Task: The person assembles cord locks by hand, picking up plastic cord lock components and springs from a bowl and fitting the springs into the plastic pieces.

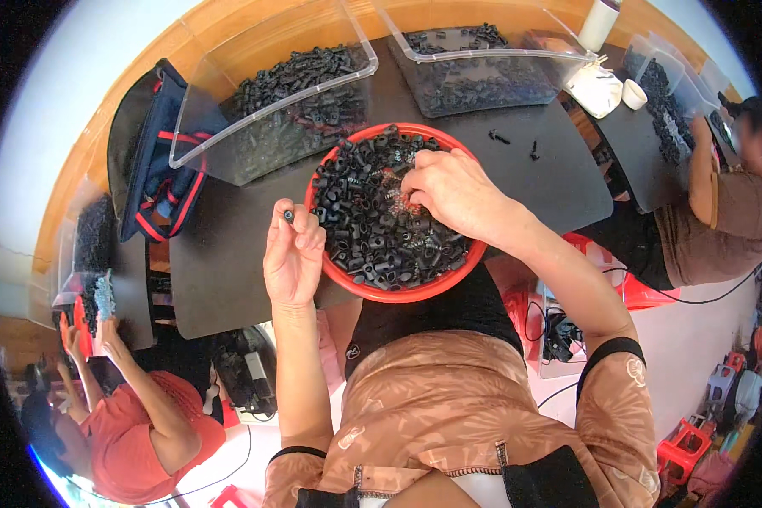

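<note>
We see the left hand [292, 254] raised just beside the left rim of the red bowl [372, 292], fingers curled together and pinched on one small black part [289, 216] held at the fingertips, above the black board. The right hand [453, 190] is down inside the bowl, approx. centre-right, fingers bent into the heap of black plastic parts [368, 224]; whether it grips anything we cannot tell, as the fingertips are buried in the parts.

The bowl sits on the black board [229, 254], at its near edge, w/ the person's lap just below. Behind the bowl, 2 clear plastic bins [292, 102] hold more black parts. Two loose black parts [499, 136] lie on the board, right of the bowl. A dark bag w/ red trim [157, 161] lies at the board's left end. Other people sit at lower left and far right.
</note>
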Demonstrator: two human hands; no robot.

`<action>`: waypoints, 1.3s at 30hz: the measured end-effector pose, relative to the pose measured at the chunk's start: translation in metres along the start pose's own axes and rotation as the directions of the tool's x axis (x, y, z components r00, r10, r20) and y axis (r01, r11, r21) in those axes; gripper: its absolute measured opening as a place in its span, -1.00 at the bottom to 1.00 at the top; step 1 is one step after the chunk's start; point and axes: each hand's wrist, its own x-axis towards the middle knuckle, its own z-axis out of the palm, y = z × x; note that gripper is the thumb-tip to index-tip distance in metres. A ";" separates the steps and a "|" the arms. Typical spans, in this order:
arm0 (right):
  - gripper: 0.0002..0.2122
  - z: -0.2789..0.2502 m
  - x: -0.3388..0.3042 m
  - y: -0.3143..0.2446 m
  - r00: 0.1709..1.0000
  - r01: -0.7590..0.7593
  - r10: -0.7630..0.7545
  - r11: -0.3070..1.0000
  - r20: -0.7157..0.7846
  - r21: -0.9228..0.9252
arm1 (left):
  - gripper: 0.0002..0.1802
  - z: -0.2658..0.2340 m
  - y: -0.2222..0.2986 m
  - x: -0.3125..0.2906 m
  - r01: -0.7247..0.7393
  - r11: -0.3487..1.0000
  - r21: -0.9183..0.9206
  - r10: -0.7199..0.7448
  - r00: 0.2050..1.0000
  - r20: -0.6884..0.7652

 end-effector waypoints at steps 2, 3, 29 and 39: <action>-0.92 0.006 0.003 0.001 1.000 0.015 -0.015 0.998 0.007 -0.058 | -0.77 0.001 0.000 0.000 0.002 1.000 0.005 -0.002 1.000 0.002; -0.92 0.008 0.005 0.002 1.000 0.027 -0.026 0.993 0.010 -0.118 | -0.77 0.001 0.001 0.001 0.000 1.000 0.007 0.000 1.000 0.000; -0.95 0.007 0.042 0.020 0.979 -0.144 0.161 0.122 0.123 0.982 | -0.79 0.017 -0.001 -0.002 0.016 0.986 0.165 -0.002 0.996 -0.084; -0.81 0.005 0.042 0.037 0.973 -0.178 0.190 0.244 0.133 0.953 | -0.75 0.042 -0.014 0.065 0.333 0.810 0.482 -0.312 0.942 -0.126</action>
